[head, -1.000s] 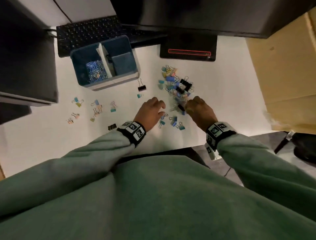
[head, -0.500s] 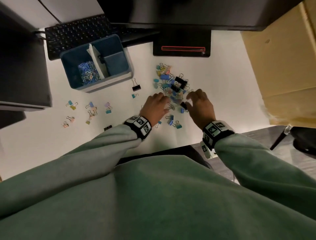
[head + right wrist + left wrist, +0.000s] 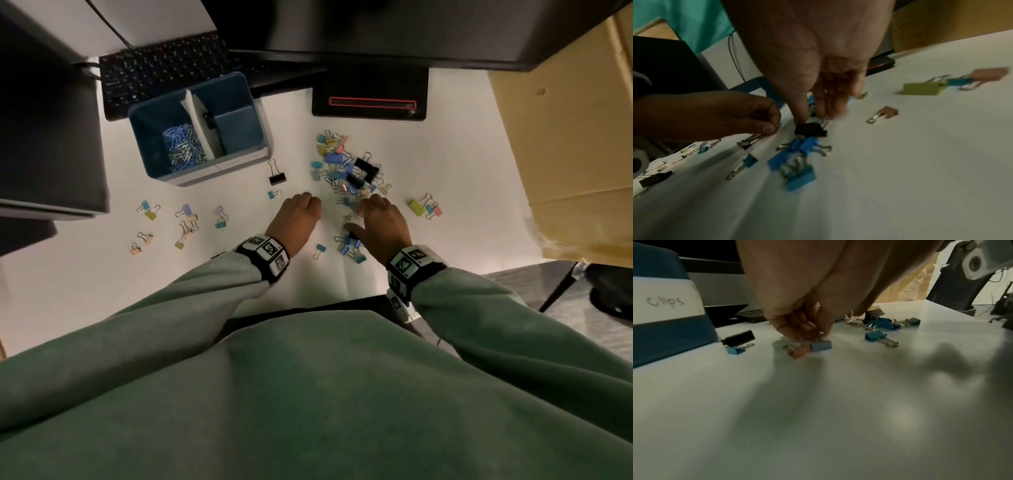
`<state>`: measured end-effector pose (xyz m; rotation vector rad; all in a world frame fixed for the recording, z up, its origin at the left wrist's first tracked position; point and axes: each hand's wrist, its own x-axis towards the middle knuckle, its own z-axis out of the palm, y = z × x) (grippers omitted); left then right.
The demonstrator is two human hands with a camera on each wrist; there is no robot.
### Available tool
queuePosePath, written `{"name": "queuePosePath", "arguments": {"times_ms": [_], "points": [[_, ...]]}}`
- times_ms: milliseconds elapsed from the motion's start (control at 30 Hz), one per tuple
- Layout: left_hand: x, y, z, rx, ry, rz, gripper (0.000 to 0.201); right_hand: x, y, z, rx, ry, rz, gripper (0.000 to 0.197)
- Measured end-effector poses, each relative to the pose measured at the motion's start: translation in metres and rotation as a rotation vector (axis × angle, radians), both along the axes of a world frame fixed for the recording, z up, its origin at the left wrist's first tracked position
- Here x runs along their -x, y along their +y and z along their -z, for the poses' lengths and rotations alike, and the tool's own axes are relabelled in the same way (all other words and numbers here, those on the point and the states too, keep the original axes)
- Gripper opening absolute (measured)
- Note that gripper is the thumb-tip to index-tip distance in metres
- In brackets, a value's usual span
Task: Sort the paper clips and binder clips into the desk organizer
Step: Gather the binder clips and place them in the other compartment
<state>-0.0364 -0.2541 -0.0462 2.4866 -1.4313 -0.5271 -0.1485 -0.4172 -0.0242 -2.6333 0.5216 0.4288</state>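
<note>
The blue desk organizer stands at the back left, with paper clips in its left compartment. A pile of coloured and black binder clips lies just beyond my hands. My left hand is curled and pinches the wire handles of a small blue binder clip and a pink one that rest on the table. My right hand points down, its thumb and fingertips closed on a black binder clip. Blue clips lie under the right palm.
Small clips are scattered on the white table at the left. A yellow-green clip lies right of my right hand, and a black clip sits by the organizer. A keyboard, a black monitor base and a cardboard box border the area.
Both hands moved forward to the near edge of the pile. The left hand closed into a pinch on small clips. A yellow-green clip and two small ones now lie right of the right hand.
</note>
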Motion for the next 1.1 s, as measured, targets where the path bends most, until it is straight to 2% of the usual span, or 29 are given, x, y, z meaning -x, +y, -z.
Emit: {"name": "queuePosePath", "arguments": {"times_ms": [67, 133, 267, 400, 533, 667, 767, 800, 833, 867, 967, 1100], "points": [[-0.004, 0.004, -0.003, 0.017, 0.070, -0.078, 0.027, -0.006, 0.005, 0.004, 0.007, 0.034, 0.013, 0.049], [-0.010, 0.011, -0.004, 0.042, 0.134, -0.184, 0.027, -0.012, 0.009, 0.006, 0.002, 0.060, 0.011, 0.048], [-0.015, 0.027, -0.010, 0.064, 0.270, -0.326, 0.018, -0.024, 0.015, 0.004, -0.073, 0.088, -0.010, 0.031], [-0.011, 0.040, -0.016, 0.082, 0.282, -0.346, 0.018, -0.032, 0.013, 0.004, -0.070, 0.105, -0.113, 0.023], [-0.011, 0.051, -0.023, 0.158, 0.334, -0.457, 0.015, -0.040, 0.005, 0.000, -0.123, 0.095, -0.147, 0.014], [-0.022, 0.065, -0.043, 0.247, 0.284, -0.607, 0.010, -0.055, 0.010, -0.020, -0.325, -0.007, -0.084, 0.002], [-0.046, 0.070, -0.068, 0.342, 0.275, -0.762, 0.014, -0.085, 0.027, -0.047, -0.534, -0.144, -0.020, 0.003], [-0.058, 0.079, -0.077, 0.379, 0.257, -0.844, 0.017, -0.101, 0.042, -0.057, -0.591, -0.199, -0.030, 0.004], [-0.079, 0.112, -0.095, 0.416, 0.168, -0.946, 0.020, -0.133, 0.080, -0.072, -0.656, -0.244, -0.091, 0.003], [-0.092, 0.114, -0.100, 0.429, 0.124, -0.984, 0.022, -0.148, 0.091, -0.078, -0.674, -0.277, -0.077, 0.004], [-0.127, 0.119, -0.103, 0.380, 0.066, -1.064, 0.021, -0.203, 0.128, -0.080, -0.627, -0.335, -0.019, 0.006], [-0.153, 0.126, -0.098, 0.163, 0.058, -1.043, 0.026, -0.237, 0.156, -0.078, -0.390, -0.201, -0.120, 0.015]]}}
